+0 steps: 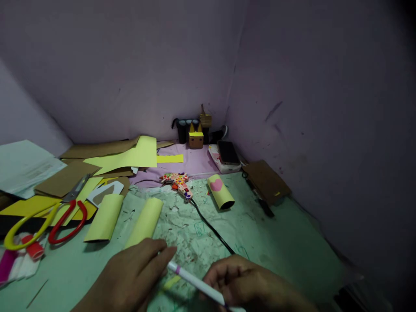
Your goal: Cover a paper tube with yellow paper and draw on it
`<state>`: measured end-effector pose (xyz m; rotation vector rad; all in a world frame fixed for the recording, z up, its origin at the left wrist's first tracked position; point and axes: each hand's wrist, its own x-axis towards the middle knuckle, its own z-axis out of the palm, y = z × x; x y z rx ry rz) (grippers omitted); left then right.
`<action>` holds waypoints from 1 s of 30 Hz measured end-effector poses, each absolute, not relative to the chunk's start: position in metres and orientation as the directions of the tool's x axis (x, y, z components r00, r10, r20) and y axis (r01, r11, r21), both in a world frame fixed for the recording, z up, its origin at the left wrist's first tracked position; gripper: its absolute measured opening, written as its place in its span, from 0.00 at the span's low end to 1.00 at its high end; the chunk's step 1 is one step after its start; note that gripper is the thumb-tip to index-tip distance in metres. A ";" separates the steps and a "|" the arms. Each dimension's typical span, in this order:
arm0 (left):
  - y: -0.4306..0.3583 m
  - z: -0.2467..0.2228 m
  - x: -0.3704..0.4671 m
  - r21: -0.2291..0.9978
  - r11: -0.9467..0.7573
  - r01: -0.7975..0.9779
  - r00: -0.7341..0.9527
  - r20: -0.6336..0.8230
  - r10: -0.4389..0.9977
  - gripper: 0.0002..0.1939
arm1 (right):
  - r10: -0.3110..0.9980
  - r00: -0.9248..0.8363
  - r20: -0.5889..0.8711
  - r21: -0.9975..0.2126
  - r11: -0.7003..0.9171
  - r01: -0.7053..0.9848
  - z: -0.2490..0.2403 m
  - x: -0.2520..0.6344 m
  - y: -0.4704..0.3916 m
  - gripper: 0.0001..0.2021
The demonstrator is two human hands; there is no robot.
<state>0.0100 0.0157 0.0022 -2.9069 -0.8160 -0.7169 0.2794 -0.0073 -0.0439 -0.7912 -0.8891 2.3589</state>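
A white pen [198,282] with a purple band lies slantwise between my hands at the bottom of the head view. My right hand [247,281] is closed around its lower end. My left hand [136,271] has its fingers pressed together at the pen's upper end; what the fingertips do there is partly hidden. Just beyond my left hand lies a yellow-green paper roll [146,219], its near end covered by the hand. A second roll [105,216] lies to its left. Farther right is a roll with a pink heart [221,193].
Scissors with yellow and red handles [68,212] lie at left by cardboard and paper sheets [133,156]. A patterned glue gun [178,184] trails a black cord across the middle. A phone [228,152], a small cardboard figure [196,140] and a brown board [268,182] stand or lie farther back.
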 end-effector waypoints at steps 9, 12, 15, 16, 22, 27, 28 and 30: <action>-0.002 0.007 0.041 0.196 -0.860 0.470 0.768 0.390 0.509 0.10 | 0.630 -0.623 -0.463 -0.886 -0.325 0.330 -0.005 0.282 -0.018 0.19; 0.000 0.005 0.034 0.294 -0.829 0.475 0.718 0.415 0.559 0.11 | 0.755 -0.528 -0.388 -0.875 -0.121 0.470 -0.004 0.289 -0.019 0.17; 0.005 0.008 0.026 0.410 -0.692 0.594 0.589 0.364 0.721 0.12 | 0.878 -0.383 -0.286 -0.841 -0.038 0.540 -0.004 0.305 -0.020 0.18; 0.006 0.008 0.027 0.424 -0.643 0.638 0.557 0.322 0.765 0.12 | 0.900 -0.343 -0.271 -0.846 -0.053 0.530 -0.003 0.310 -0.020 0.19; 0.004 -0.007 0.051 0.181 -0.649 0.739 0.579 0.323 0.749 0.09 | 0.889 -0.279 -0.362 -0.912 -0.277 0.302 -0.001 0.309 -0.014 0.23; 0.017 0.001 0.040 0.073 -0.460 0.885 0.337 0.582 0.741 0.14 | 0.876 -0.289 -0.386 -0.920 -0.343 0.188 -0.013 0.302 -0.008 0.27; 0.021 0.005 0.034 0.064 -0.348 0.935 0.248 0.582 0.774 0.13 | 0.874 -0.300 -0.381 -0.923 -0.343 0.174 -0.015 0.302 -0.008 0.27; 0.031 0.012 0.024 0.028 -0.136 0.990 0.105 0.496 0.862 0.16 | 0.871 -0.327 -0.366 -0.931 -0.339 0.139 -0.020 0.302 -0.008 0.26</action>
